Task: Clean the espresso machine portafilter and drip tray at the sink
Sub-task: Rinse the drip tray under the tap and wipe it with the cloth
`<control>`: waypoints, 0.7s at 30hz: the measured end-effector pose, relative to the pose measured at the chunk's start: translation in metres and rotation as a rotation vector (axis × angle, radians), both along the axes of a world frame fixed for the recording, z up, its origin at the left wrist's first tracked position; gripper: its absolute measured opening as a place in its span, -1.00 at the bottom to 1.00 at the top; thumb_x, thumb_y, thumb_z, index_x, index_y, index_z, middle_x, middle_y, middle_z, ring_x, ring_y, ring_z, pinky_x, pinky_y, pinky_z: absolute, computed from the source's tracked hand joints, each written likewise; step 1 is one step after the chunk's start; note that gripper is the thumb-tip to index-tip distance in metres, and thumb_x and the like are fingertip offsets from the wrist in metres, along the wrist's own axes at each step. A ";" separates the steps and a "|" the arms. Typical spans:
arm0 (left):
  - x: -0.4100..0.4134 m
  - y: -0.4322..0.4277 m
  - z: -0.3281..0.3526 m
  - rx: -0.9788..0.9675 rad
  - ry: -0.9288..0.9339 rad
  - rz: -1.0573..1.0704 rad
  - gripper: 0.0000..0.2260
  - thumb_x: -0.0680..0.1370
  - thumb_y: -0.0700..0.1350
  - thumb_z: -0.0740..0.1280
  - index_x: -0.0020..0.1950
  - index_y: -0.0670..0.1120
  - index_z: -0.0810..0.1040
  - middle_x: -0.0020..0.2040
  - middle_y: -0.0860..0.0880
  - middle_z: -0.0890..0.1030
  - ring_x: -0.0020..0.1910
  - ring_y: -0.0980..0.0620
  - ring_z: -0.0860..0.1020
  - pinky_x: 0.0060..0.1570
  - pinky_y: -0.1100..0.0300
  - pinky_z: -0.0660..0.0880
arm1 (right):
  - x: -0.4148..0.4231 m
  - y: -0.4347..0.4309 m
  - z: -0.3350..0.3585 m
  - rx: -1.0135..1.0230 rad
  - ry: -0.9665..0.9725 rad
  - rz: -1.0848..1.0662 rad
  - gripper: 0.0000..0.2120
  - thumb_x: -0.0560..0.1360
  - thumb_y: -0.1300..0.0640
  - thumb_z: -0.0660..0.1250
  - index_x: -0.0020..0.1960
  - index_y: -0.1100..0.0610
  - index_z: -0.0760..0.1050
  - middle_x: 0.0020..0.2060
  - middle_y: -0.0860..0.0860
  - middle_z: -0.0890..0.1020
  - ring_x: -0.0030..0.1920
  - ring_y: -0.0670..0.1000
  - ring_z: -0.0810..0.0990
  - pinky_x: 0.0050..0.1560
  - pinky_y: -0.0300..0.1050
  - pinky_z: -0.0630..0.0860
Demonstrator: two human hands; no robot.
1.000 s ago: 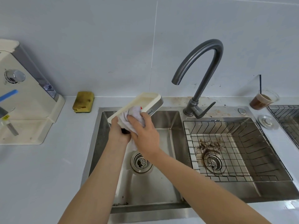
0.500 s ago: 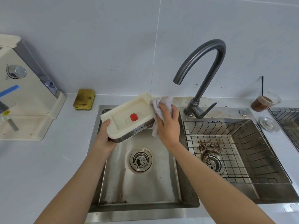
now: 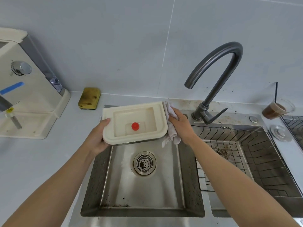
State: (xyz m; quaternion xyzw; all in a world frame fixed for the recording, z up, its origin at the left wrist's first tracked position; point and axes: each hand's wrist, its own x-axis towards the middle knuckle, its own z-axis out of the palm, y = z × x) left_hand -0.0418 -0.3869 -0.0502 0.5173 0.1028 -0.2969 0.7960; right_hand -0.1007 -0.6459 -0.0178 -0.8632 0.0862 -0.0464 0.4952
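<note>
Cutting into pale counter: dbl steel sink; tiled wall behind.

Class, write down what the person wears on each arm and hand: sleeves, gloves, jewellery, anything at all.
Nothing worn shows. The left hand and right hand are bare: no gloves, ring, watch or bracelet visible. The left forearm and right forearm are bare to the frame's bottom edge; no sleeve is in view.
</note>
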 end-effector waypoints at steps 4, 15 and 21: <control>0.003 0.000 -0.008 0.058 -0.002 -0.027 -0.69 0.57 -0.02 0.18 0.27 -0.08 0.46 0.23 -0.15 0.55 0.18 -0.12 0.53 -0.03 0.04 0.58 | 0.022 -0.004 -0.007 -0.015 0.040 0.018 -0.77 0.58 0.23 0.15 0.09 0.35 0.48 -0.07 0.35 0.59 -0.11 0.21 0.56 -0.08 -0.07 0.48; 0.017 0.009 -0.031 0.171 0.069 0.142 -0.75 0.58 -0.09 0.18 0.22 -0.10 0.49 0.09 -0.09 0.61 0.02 -0.04 0.59 -0.07 0.05 0.57 | 0.116 -0.015 -0.030 -0.897 0.226 0.443 -0.61 0.55 0.08 0.19 0.38 0.04 0.32 0.36 0.06 0.28 0.27 0.13 0.38 0.21 -0.06 0.35; 0.027 0.015 -0.040 0.169 0.088 0.136 -0.77 0.58 -0.11 0.17 0.19 -0.11 0.49 0.05 -0.07 0.62 0.01 -0.02 0.60 -0.02 0.06 0.53 | 0.168 -0.010 -0.045 -1.143 0.208 0.549 -0.38 0.45 0.26 0.34 0.41 -0.08 0.19 0.40 -0.02 0.21 0.24 0.13 0.40 0.10 -0.03 0.47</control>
